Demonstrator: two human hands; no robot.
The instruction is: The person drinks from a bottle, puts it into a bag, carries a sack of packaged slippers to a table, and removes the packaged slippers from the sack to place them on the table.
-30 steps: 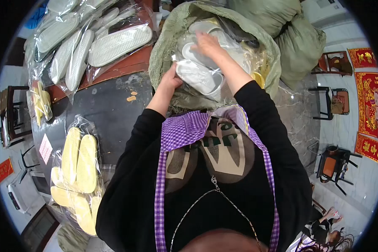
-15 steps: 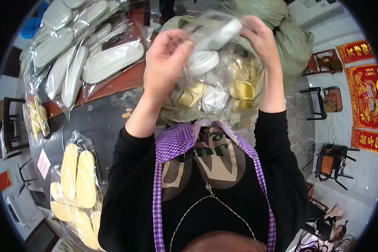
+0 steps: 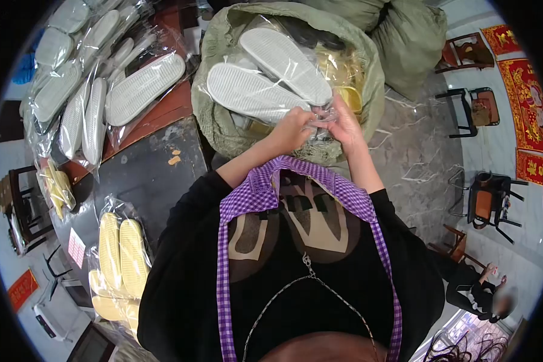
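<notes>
A pair of white slippers (image 3: 253,93) in a clear plastic bag lies soles up above the open green woven sack (image 3: 208,130). My left hand (image 3: 294,128) pinches the bag's gathered end at the slippers' near ends. Beside it, my right hand (image 3: 345,123) has its fingers closed on the same bunched plastic. Yellow slippers (image 3: 351,96) in clear wrapping and some dark ones (image 3: 329,41) show inside the sack behind the white pair.
Bagged white slippers (image 3: 145,89) are piled on a red surface at upper left. Bagged yellow slippers (image 3: 122,253) lie on the dark table (image 3: 163,163). A full green sack (image 3: 410,48) stands behind right; chairs (image 3: 485,199) and a seated person (image 3: 476,289) are farther right.
The bagged white slippers have turned soles up and come into clear view. Both hands have moved down and closer together, onto the bag's end. More of the sack's rim shows.
</notes>
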